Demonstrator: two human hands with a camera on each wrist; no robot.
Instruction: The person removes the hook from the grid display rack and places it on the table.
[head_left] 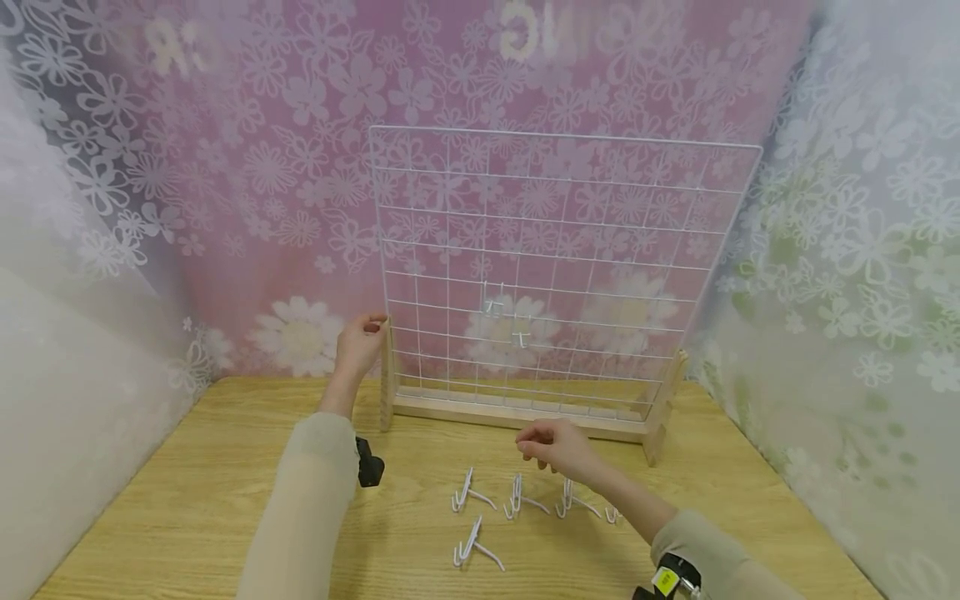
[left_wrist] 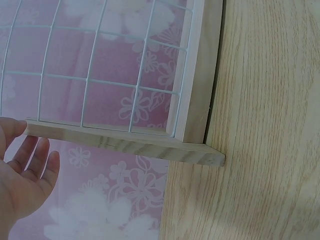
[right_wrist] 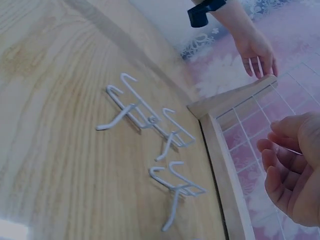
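A white wire grid panel [head_left: 566,177] stands upright in a wooden stand [head_left: 517,414] on the table. My left hand [head_left: 358,343] pinches the top of the stand's left post [left_wrist: 115,141], its other fingers loose below. My right hand [head_left: 558,446] hovers in front of the stand's base with loosely curled fingers and nothing visible in them. Under and beside it lie several white wire hooks, among them one near hook [head_left: 477,546] and one behind it [head_left: 468,493]. Two hooks hang on the grid, an upper one [head_left: 492,307] and a lower one [head_left: 521,338].
The wood-grain table [head_left: 225,483] carries the stand towards its back edge. Behind rises a pink flowered backdrop [head_left: 285,183], with pale flowered cloth [head_left: 862,292] on the right. A dark wrist camera [head_left: 369,462] sits on the left sleeve.
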